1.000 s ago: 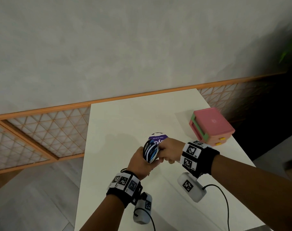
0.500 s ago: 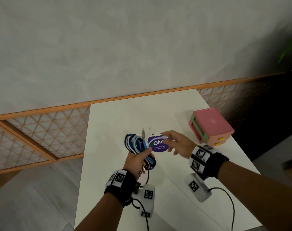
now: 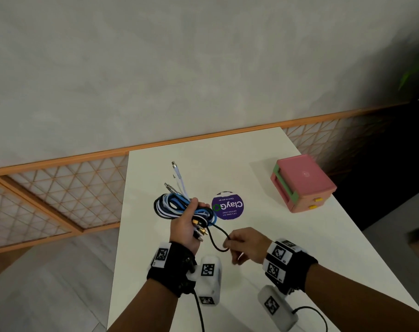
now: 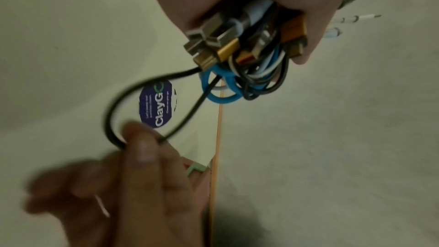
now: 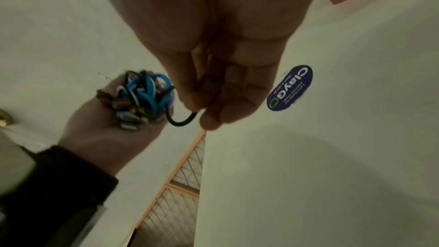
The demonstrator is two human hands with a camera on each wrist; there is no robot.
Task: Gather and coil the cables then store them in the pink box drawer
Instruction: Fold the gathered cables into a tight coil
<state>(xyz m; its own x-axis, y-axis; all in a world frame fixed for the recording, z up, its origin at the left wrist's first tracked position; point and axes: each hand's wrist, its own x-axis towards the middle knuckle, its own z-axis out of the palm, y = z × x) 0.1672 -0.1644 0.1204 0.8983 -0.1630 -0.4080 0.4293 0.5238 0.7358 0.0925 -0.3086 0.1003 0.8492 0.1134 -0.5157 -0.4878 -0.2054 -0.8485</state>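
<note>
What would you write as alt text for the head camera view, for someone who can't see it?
Above a white table, the left hand grips a bundle of coiled cables while the right hand pinches a black cable loop hanging from it. A pink box and a purple sticker sit beyond.

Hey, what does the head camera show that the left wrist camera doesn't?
Only the head view shows the whole pink box with its yellow knobs, the white table and both wristbands. Only the left wrist view shows the metal and gold connectors close up. Both show the left hand gripping the cable bundle, the right hand pinching the black cable loop, and the purple sticker.
</note>
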